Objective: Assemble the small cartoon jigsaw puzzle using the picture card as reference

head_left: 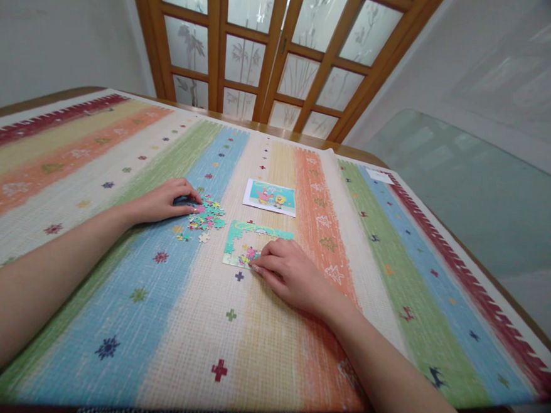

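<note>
A small jigsaw frame (253, 236) with a green border lies partly filled on the striped cloth. My right hand (289, 273) rests at its lower right corner, fingers curled and fingertips pressing on a piece near the frame's bottom edge. My left hand (167, 200) lies to the left, fingers bent over the edge of a heap of several loose puzzle pieces (205, 217). Behind the frame sits a reference picture card (270, 197) showing cartoon figures on a turquoise ground.
The table (271, 129) carries a striped cloth (110, 270) in red, orange, green and blue bands. A small white label (380, 175) lies at the far right. A glass tabletop (470, 188) adjoins on the right. Wooden frosted-glass doors (277, 49) stand behind.
</note>
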Tool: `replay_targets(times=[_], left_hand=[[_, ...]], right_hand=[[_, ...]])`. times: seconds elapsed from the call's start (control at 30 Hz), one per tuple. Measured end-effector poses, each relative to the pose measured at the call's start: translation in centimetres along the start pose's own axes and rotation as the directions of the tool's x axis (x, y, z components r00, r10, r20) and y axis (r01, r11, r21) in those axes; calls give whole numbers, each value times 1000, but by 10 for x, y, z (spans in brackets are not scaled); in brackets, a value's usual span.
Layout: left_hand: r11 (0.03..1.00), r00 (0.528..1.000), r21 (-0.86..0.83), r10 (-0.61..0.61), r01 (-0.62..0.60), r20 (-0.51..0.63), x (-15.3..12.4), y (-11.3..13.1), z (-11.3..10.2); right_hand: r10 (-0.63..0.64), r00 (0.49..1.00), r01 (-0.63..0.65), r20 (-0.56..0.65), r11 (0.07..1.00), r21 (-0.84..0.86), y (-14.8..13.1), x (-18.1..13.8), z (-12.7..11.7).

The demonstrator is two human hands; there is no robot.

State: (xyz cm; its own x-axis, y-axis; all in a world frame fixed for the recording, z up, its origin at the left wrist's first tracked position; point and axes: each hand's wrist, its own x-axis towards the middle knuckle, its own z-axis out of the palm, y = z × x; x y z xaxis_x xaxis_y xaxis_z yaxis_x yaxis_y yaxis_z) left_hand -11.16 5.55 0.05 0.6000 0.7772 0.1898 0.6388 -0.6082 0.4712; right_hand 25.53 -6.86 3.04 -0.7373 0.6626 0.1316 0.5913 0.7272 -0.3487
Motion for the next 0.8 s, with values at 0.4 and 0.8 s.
replay_targets(times=[0.4,0.8], left_hand=[[999,998,38,23,-21,-52,4,2,6],[997,997,67,37,-32,-68,3,2,7]], right_hand=[[3,1000,-2,9,1000,-18,1,0,0],[-1,1000,1,-17,1000,-1,-1,1,0]])
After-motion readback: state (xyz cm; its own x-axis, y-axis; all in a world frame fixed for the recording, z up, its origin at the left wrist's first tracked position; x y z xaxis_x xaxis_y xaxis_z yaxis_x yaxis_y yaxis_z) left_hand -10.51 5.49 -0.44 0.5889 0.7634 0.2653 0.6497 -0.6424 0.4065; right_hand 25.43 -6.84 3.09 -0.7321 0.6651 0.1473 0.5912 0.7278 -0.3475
